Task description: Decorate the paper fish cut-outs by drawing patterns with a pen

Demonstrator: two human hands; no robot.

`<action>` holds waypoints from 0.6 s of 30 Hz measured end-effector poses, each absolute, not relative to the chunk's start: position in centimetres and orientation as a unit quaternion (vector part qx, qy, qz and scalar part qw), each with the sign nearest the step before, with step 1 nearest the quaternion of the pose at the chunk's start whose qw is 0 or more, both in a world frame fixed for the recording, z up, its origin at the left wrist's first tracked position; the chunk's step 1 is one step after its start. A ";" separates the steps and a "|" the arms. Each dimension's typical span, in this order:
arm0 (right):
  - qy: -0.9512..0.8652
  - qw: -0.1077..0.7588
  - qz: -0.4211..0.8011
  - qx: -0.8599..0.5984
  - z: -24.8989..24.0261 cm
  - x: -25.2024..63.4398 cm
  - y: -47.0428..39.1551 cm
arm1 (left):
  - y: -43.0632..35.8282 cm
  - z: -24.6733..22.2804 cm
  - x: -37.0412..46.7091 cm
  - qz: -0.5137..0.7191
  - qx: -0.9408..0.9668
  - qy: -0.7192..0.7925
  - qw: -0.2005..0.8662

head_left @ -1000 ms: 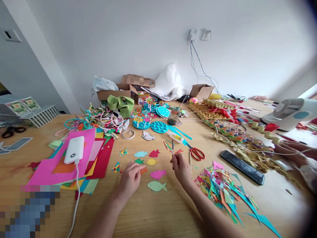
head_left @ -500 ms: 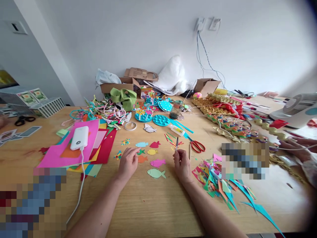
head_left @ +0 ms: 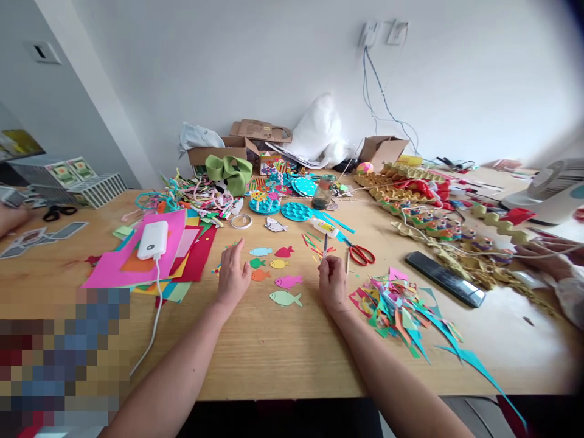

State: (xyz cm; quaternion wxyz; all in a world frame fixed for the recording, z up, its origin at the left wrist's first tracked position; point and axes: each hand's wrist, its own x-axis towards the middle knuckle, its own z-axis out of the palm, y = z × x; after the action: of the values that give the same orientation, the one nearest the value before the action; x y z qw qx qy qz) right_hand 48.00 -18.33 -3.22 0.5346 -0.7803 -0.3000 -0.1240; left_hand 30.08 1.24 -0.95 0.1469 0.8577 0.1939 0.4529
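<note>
**Pen (head_left: 325,244) at the ready!**

Nearest on the right, a heap of scraps (head_left: 401,307) sprawls over the worktop (head_left: 274,365). Centre stage: the pale green fish (head_left: 285,298) lies flat, the pink fish (head_left: 288,281) just beyond it, the orange fish (head_left: 261,275) to the left of that.

And here come the hands! The right hand (head_left: 334,283), right of the fish, is curled round the pen, its dark end away from the person and off the paper. The left hand (head_left: 234,275), left of the orange fish, has fingers stretched and thumb apart, nothing visible in its grip; whether it touches the wood, I can't tell.

Further in: yellow fish (head_left: 280,264) and dark green fish (head_left: 258,263), then red fish (head_left: 285,251) and blue fish (head_left: 260,251). Small eye marks show on some, so I'd call this a pause in drawing. Another stroke would call for the pen turned down onto a fish, left fingers pinning the paper.

Beyond lie the scissors (head_left: 362,254), glue (head_left: 325,228), white fish (head_left: 276,224) and tape (head_left: 241,221); at the far side, the jar (head_left: 323,194).
</note>
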 end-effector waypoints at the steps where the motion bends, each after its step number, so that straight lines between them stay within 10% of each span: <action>1: -0.302 0.531 -0.127 -0.781 -3.2 48.0 -18.3 | 1.4 -0.9 30.0 0.455 0.856 0.197 0.142; 18: -0.308 0.502 -0.155 -0.793 -2.1 47.6 -18.2 | 1.1 -1.0 29.9 0.482 0.847 0.204 0.095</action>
State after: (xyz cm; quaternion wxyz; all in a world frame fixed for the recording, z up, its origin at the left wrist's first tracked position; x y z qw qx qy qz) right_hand 47.64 -18.16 -2.13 0.5018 -0.7933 -0.3081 -0.1547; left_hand 29.88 1.10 -1.02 0.0951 0.8468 0.2045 0.4817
